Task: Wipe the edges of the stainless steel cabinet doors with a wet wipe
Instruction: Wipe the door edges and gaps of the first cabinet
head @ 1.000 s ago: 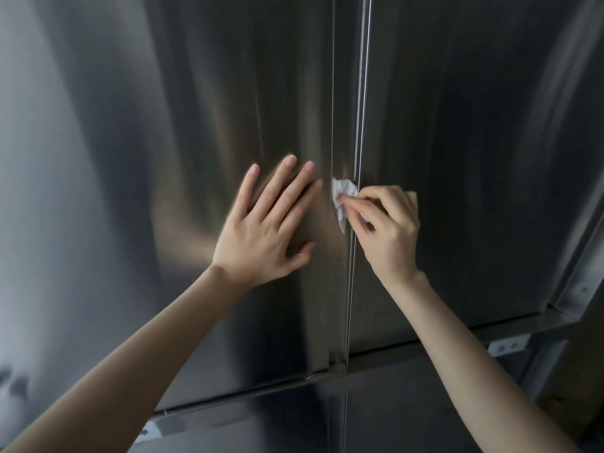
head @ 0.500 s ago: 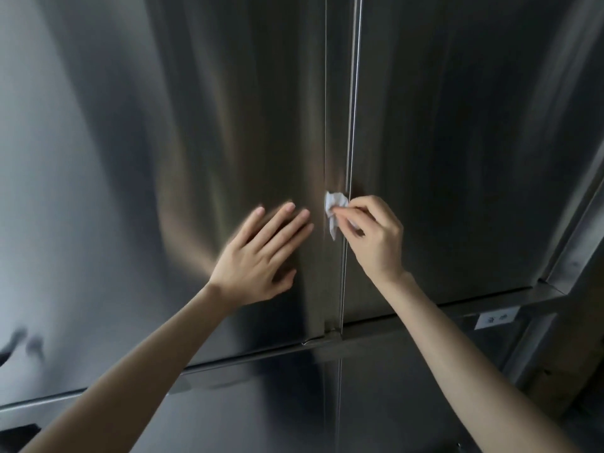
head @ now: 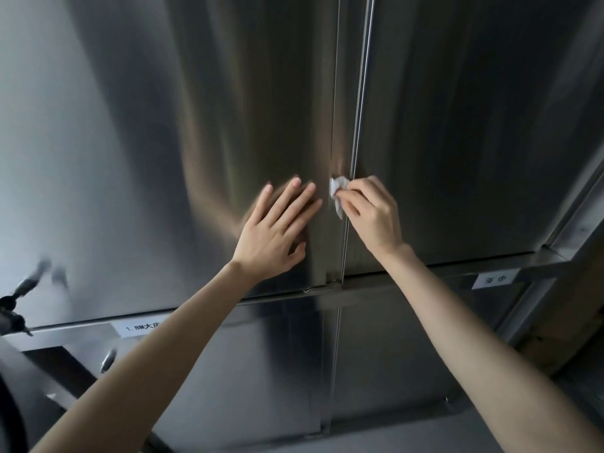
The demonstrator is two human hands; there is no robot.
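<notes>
Left hand: my fingers lie straight on the steel door, left of the gap.
Right hand: I pinch the wet wipe at the gap.

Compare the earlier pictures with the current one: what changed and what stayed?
The right hand slid the wet wipe down the seam between the left door and right door, toward their bottom edge; the left hand moved down with it. Unchanged: wipe stays pinched, left hand flat on its door.
</notes>
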